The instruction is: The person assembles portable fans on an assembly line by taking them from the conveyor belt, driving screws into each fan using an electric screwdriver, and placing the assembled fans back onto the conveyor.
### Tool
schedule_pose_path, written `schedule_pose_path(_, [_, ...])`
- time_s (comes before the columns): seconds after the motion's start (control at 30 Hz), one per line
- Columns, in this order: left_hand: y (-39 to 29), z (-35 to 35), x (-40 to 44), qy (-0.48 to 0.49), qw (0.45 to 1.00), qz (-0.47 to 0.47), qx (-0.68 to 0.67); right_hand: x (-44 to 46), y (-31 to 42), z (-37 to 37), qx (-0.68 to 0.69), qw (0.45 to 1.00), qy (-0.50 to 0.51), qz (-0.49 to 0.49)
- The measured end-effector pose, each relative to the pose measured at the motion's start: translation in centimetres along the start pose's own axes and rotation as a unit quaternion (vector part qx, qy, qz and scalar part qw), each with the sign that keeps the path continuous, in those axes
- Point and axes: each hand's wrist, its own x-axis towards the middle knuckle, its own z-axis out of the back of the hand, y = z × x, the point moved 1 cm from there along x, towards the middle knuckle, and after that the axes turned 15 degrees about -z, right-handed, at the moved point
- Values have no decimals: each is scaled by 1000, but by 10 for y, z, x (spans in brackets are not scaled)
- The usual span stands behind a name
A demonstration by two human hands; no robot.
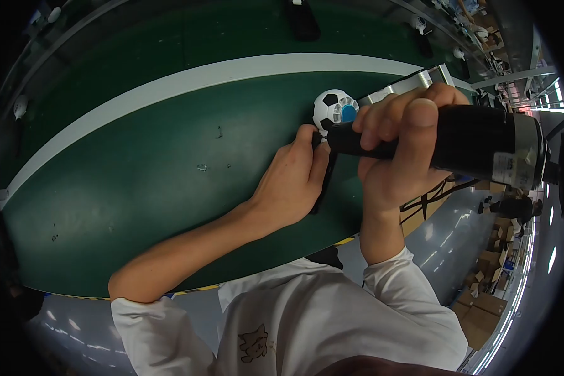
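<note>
My right hand (401,135) is wrapped around a black electric screwdriver (476,141), held almost level with its tip pointing left. The tip meets a small black part at the fingertips of my left hand (291,172), whose thumb and index finger pinch that part. Just beyond the fingertips sits a white-and-black toy football (329,111) with a blue round area on its right side. A long black strip (326,182) runs under my left hand toward the near table edge. Whether the strip joins the football is hidden by my fingers.
The green table (150,188) has a white border rail (188,73) on its far side. A silver metal piece (404,86) lies behind my right hand. Beyond the rail lies a black piece (302,22). Cardboard boxes (479,313) and another person (514,207) are at right.
</note>
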Motion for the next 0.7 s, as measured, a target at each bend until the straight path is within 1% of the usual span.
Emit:
schedule_pose_path(0.07, [1,4,1,6,1000,-5,8,-3,0,-5,-16,1000,-17,-20])
schedule_pose_path(0.17, [1,5,7,25,1000,-13,12,0,-10,4,-37,999,-17,-19])
schedule_pose_path(0.2, [0,5,8,33,999,-9,8,5,-12,13,-101,995,9,4])
schedule_pose_path(0.3, [2,5,11,60,998,-20,8,4,-12,14,-100,995,3,29])
schedule_pose_path(0.33, [-2,6,14,66,997,-23,14,6,-11,18,-92,996,4,22])
schedule_pose_path(0.4, [-12,13,24,54,996,7,67,11,-2,25,-11,999,-11,35])
schedule_pose_path(0.43, [-15,18,29,56,995,5,76,13,11,26,49,998,-18,17])
schedule_pose_path(0.47, [-18,26,35,30,994,30,104,14,17,30,55,998,-21,21])
schedule_pose_path(0.53, [-29,50,48,-16,987,68,143,17,32,40,63,997,-36,-9])
schedule_pose_path(0.57, [-31,65,56,-47,984,56,164,17,28,42,49,998,-33,-25])
schedule_pose_path(0.63, [-42,94,71,-98,972,38,211,14,15,43,-24,999,-17,-26])
schedule_pose_path(0.7, [-42,121,83,-144,947,41,283,13,4,41,-26,997,13,-70])
